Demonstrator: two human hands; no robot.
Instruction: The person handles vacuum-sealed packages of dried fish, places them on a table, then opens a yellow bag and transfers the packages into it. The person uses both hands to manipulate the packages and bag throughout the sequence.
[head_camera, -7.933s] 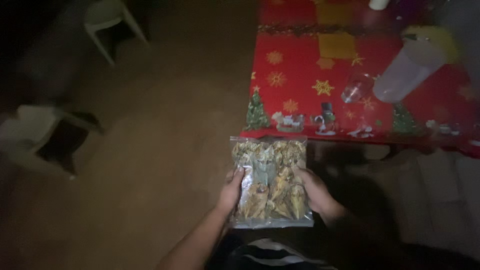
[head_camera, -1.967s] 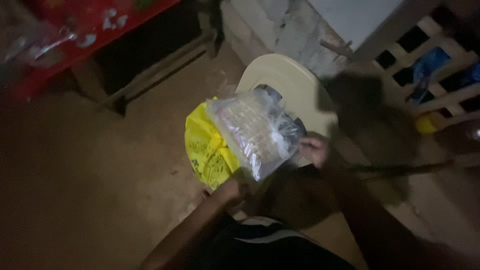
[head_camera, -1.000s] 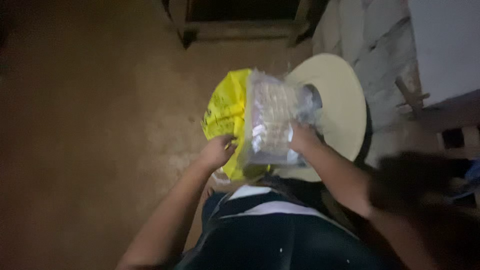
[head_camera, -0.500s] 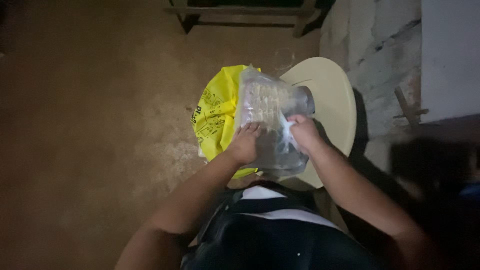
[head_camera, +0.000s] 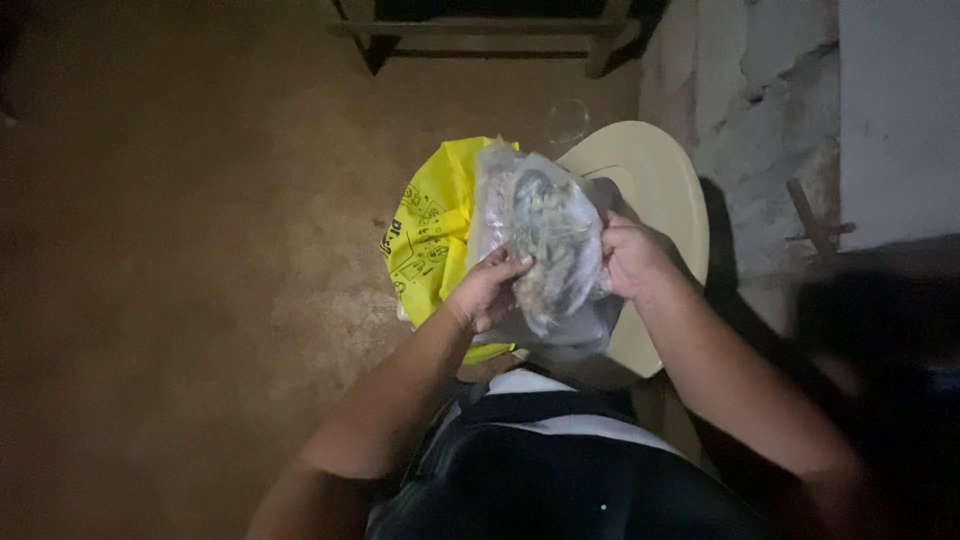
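Both hands hold a clear plastic bag (head_camera: 545, 245) of pale dried food, above a round cream plastic stool (head_camera: 655, 190). My left hand (head_camera: 487, 290) grips the bag's lower left side, fingers curled under it. On the bag's right edge, my right hand (head_camera: 632, 257) closes over the plastic. A yellow plastic bag with black print (head_camera: 432, 240) lies just left of and behind the clear bag, on the stool's edge.
Brown dirt floor (head_camera: 180, 250) spreads to the left. Dark wooden bench legs (head_camera: 480, 30) stand at the top. A rough grey block wall (head_camera: 760, 110) rises at the right. My dark shirt with a white stripe (head_camera: 540, 450) fills the bottom.
The view swung from a red table to the stool. Since half a second ago, the clear bag has been turned, and both hands shifted their grip on its sides.
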